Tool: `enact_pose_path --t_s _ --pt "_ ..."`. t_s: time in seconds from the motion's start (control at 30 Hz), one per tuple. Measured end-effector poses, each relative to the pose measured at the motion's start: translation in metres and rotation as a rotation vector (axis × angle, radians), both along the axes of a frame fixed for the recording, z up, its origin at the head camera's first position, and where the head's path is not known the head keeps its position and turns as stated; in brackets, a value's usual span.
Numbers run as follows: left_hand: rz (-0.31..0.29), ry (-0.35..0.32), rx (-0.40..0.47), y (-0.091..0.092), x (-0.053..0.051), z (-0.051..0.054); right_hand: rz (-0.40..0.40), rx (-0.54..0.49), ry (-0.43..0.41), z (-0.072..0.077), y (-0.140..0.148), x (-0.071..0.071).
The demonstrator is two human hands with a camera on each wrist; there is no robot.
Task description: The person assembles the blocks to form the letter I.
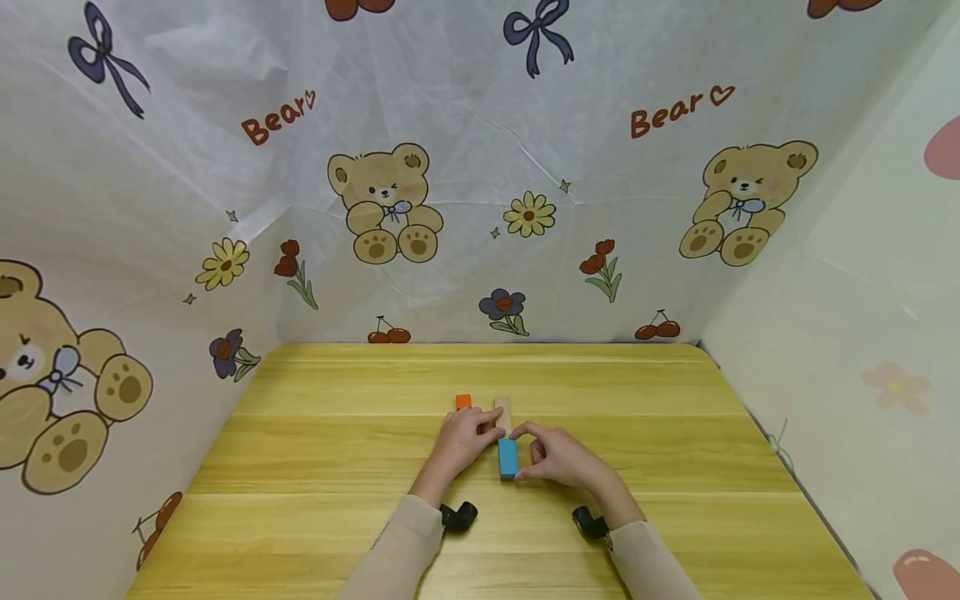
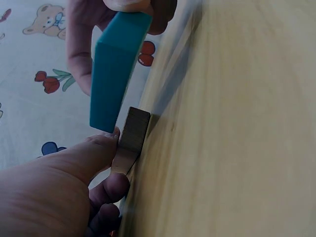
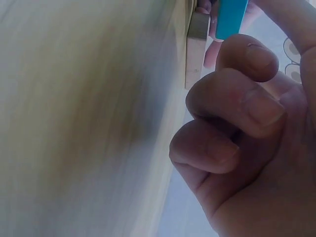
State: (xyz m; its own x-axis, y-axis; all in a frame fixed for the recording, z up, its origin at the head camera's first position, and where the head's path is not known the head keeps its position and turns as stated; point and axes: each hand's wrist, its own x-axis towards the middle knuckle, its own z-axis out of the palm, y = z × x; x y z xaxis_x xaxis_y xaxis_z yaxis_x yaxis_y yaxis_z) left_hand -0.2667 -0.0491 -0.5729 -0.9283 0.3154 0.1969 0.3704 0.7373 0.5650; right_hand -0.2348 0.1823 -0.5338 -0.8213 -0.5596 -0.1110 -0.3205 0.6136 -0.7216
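The right hand (image 1: 558,457) pinched a blue block (image 1: 507,457) between thumb and forefinger, those two just the block's length apart, its other fingers curled in. The block hung above the table (image 1: 637,400), by the near end of a wooden block (image 1: 506,419) lying flat. The left hand (image 1: 468,437) had its thumb and forefinger a little apart, touching the wooden block (whether they gripped it, I couldn't tell). An orange block (image 1: 463,402) sat just beyond the left hand, partly hidden.
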Motion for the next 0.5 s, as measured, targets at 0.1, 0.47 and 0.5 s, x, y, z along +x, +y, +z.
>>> enact_pose_path --t_s 0.1,0.47,0.5 --pt "0.000 -0.003 0.002 -0.0002 0.0003 -0.0006 -0.009 0.019 0.019 -0.0003 -0.0001 0.0011" --pt "-0.006 0.006 0.032 0.0001 0.0011 0.0005 -0.044 0.113 0.075 0.0001 -0.0044 0.0041" --pt "-0.006 0.007 0.031 0.0002 0.0011 0.0004 -0.045 0.118 0.077 0.0004 -0.0048 0.0044"
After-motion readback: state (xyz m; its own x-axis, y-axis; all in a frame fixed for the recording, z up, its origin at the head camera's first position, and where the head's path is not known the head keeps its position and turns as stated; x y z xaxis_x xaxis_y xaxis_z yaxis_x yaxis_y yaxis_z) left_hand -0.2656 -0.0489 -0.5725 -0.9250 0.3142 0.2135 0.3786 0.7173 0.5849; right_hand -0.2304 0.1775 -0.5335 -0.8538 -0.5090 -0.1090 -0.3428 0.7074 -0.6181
